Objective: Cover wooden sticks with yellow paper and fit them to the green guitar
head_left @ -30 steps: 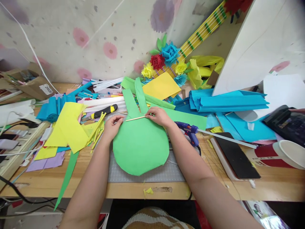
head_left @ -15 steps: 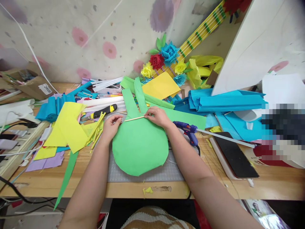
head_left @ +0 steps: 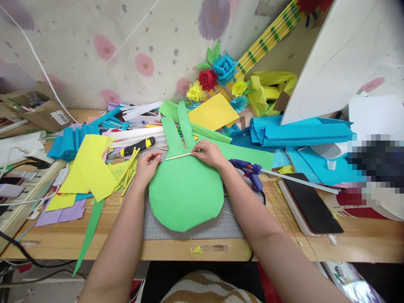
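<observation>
A round green paper-covered shape [head_left: 186, 193] with two upright green strips at its top lies on the grey cutting mat [head_left: 164, 231]. Across its upper part runs a thin pale stick [head_left: 178, 157]. My right hand [head_left: 207, 153] pinches the stick's right end between thumb and fingertips. Just off the left end, my left hand [head_left: 148, 166] has thumb and finger pressed together at the shape's upper left edge; what is between them is too small to make out. A blue glue gun [head_left: 249, 170] with a long white glue stick lies right of my right forearm.
Yellow paper sheets [head_left: 88, 168] and a yellow-black utility knife [head_left: 139, 146] lie to the left. Blue crepe paper [head_left: 299, 132] and a black-topped flat object [head_left: 312, 202] are on the right. Behind stands a yellow paper guitar [head_left: 265, 44] with paper flowers.
</observation>
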Motion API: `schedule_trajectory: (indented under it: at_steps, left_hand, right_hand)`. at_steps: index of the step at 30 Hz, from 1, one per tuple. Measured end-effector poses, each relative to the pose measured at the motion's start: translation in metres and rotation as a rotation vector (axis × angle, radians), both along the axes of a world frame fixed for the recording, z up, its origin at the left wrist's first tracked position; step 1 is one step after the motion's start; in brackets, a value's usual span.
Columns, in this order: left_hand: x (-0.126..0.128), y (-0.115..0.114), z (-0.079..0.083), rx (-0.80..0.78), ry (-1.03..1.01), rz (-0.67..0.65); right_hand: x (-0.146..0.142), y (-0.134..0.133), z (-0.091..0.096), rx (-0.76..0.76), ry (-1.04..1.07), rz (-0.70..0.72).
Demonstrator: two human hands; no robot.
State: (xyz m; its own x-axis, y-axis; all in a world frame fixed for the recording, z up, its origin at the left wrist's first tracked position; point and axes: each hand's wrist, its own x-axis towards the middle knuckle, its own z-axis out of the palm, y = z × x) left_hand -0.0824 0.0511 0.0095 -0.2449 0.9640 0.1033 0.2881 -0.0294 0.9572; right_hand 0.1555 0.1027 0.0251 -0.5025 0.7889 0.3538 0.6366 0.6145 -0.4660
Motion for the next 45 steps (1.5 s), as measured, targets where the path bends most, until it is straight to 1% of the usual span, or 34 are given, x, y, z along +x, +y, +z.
schedule_trajectory:
  at_steps: [5,7,8,10,12,13,15,16,18,19,21,23,26,31,36,39,41,43,45]
  left_hand:
    - [0.000,0.000,-0.002,0.012,-0.038,0.000]
    - [-0.003,0.001,-0.004,0.028,-0.002,0.018]
    - [-0.004,0.001,-0.003,0.055,0.045,0.037]
    - [-0.003,0.000,0.001,0.136,0.204,0.074]
    - [0.002,-0.001,0.012,0.214,0.424,0.058]
    - [0.008,-0.002,0.020,0.238,0.542,0.017]
    - [0.022,-0.004,0.037,0.265,0.726,-0.154]
    - [0.030,-0.005,0.044,0.271,0.790,-0.235]
    - [0.044,-0.008,0.055,0.265,0.872,-0.357]
    - [0.051,-0.010,0.058,0.239,0.891,-0.414]
    - [0.059,-0.014,0.059,0.180,0.899,-0.465]
    - [0.063,-0.019,0.057,0.147,0.888,-0.468]
    - [0.065,-0.027,0.055,0.145,0.850,-0.480]
    - [0.065,-0.036,0.058,0.141,0.786,-0.533]
    - [0.067,-0.041,0.061,0.117,0.783,-0.478]
    - [0.067,-0.042,0.060,0.122,0.804,-0.474]
    - [0.065,-0.041,0.057,0.133,0.828,-0.474]
    - [0.058,-0.039,0.054,0.133,0.854,-0.455]
    - [0.048,-0.037,0.049,0.105,0.859,-0.408]
  right_hand:
    - [0.000,-0.001,-0.001,0.014,-0.003,0.006]
    - [0.000,-0.001,0.000,0.024,0.000,0.010]
    - [0.000,-0.001,0.001,0.029,0.001,0.009]
    - [-0.001,-0.002,0.006,0.038,0.002,0.000]
    - [-0.001,-0.004,0.014,0.046,-0.003,0.001]
    - [-0.002,-0.005,0.018,0.053,-0.011,0.009]
    - [-0.003,-0.008,0.028,0.072,-0.033,0.037]
    - [-0.004,-0.010,0.032,0.084,-0.045,0.050]
    - [-0.005,-0.016,0.038,0.104,-0.056,0.072]
    - [-0.006,-0.020,0.040,0.108,-0.057,0.081]
    - [-0.005,-0.029,0.041,0.105,-0.054,0.085]
    - [-0.003,-0.038,0.041,0.095,-0.058,0.069]
    - [0.000,-0.050,0.043,0.078,-0.077,0.047]
    - [0.003,-0.063,0.048,0.076,-0.093,0.040]
    - [0.001,-0.069,0.049,0.086,-0.080,0.013]
    - [0.001,-0.073,0.047,0.065,-0.075,-0.012]
    - [0.006,-0.077,0.044,0.095,-0.036,-0.025]
    - [0.014,-0.081,0.039,0.160,0.035,-0.068]
    - [0.024,-0.087,0.030,0.191,0.107,-0.163]
